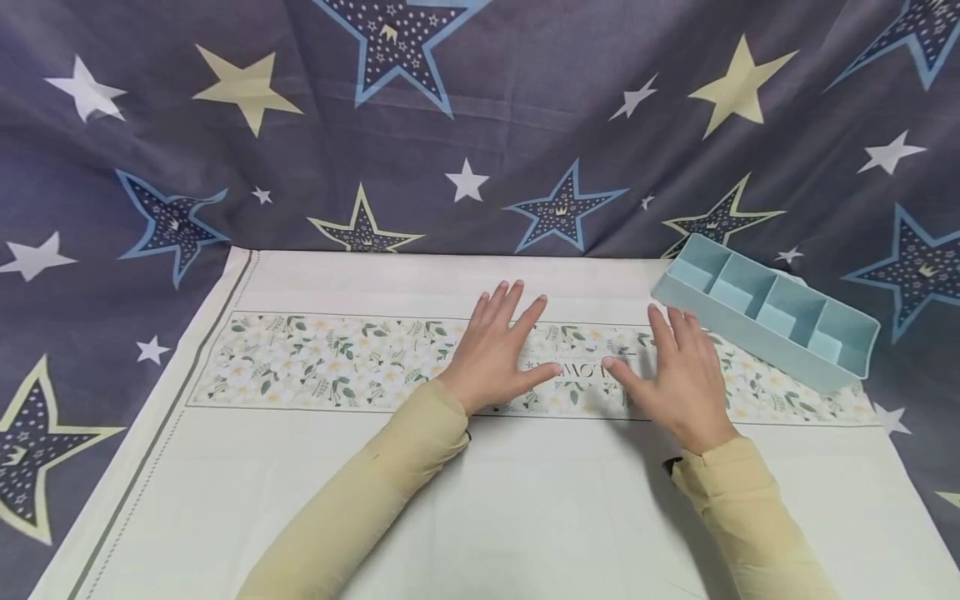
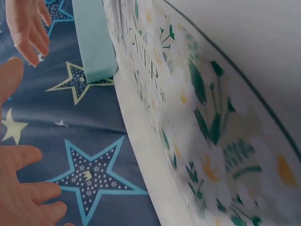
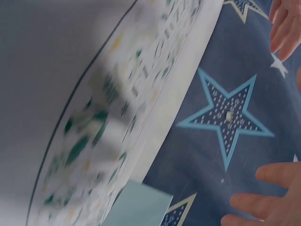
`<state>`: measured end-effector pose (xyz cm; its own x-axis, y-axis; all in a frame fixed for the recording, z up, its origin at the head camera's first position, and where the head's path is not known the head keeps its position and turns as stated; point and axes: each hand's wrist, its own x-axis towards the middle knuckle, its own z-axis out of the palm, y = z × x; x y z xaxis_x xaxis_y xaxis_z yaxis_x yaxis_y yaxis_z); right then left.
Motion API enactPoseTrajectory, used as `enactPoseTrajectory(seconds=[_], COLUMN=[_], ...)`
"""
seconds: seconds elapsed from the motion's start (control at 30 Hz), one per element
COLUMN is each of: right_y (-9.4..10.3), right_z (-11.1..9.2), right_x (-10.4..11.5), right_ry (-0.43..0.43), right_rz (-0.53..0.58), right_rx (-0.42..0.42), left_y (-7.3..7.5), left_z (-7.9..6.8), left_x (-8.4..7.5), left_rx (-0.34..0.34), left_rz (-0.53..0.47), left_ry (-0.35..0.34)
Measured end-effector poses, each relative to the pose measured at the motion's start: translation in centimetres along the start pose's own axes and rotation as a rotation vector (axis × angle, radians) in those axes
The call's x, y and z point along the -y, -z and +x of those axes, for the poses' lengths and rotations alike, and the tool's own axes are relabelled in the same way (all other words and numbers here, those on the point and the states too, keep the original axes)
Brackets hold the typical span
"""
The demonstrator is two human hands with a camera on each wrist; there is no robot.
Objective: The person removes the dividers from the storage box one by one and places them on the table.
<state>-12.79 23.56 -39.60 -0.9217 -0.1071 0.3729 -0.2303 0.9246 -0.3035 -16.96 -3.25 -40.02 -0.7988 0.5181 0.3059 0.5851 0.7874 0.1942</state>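
Observation:
In the head view my left hand [image 1: 495,354] hovers palm down over the floral band [image 1: 322,358] of the tablecloth, its fingers spread and holding nothing. Across a short gap, my right hand [image 1: 682,379] is held the same way, thumb pointing toward the left one. Dark lettering [image 1: 581,369] on the band shows between the two thumbs. Nearest the right hand is a light blue box [image 1: 750,325] with several open compartments, lying slantwise at the table's back right corner. Both wrist views show spread fingers, with a piece of the box [image 3: 141,207] low in the right one.
A white tablecloth [image 1: 525,508] covers the table, with a grey stripe [image 1: 161,429] along its left side. Behind it and at both sides hangs a dark star-patterned cloth [image 1: 540,50]. The box's far end reaches the table's back edge.

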Motion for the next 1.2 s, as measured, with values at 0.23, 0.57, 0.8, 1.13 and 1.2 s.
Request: enactPoseTrajectory(seconds=[0.23, 0.57, 0.8, 1.13, 1.2], right_y=[1.3, 3.3, 5.1, 6.3, 6.4], right_z=[-0.1, -0.9, -1.7, -2.8, -3.1], right_x=[-2.4, -6.6, -9.4, -13.6, -14.4], right_ry=[-0.03, -0.15, -0.297, -0.476, -0.513], right_rz=[0.011, 0.035, 0.068, 0.119, 0.123], right_rx=[-0.022, 0.008, 0.081, 0.08, 0.077], left_y=[-0.5, -1.4, -2.7, -4.5, -4.9], left_z=[2.9, 7.8, 10.2, 13.8, 14.3], left_x=[-1.6, -4.9, -6.2, -8.1, -8.4], left_rx=[0.074, 0.109, 0.138, 0.207, 0.227], left_rz=[-0.007, -0.025, -0.036, -0.176, -0.215], left_ry=[-0.037, -0.104, -0.119, -0.068, -0.054])
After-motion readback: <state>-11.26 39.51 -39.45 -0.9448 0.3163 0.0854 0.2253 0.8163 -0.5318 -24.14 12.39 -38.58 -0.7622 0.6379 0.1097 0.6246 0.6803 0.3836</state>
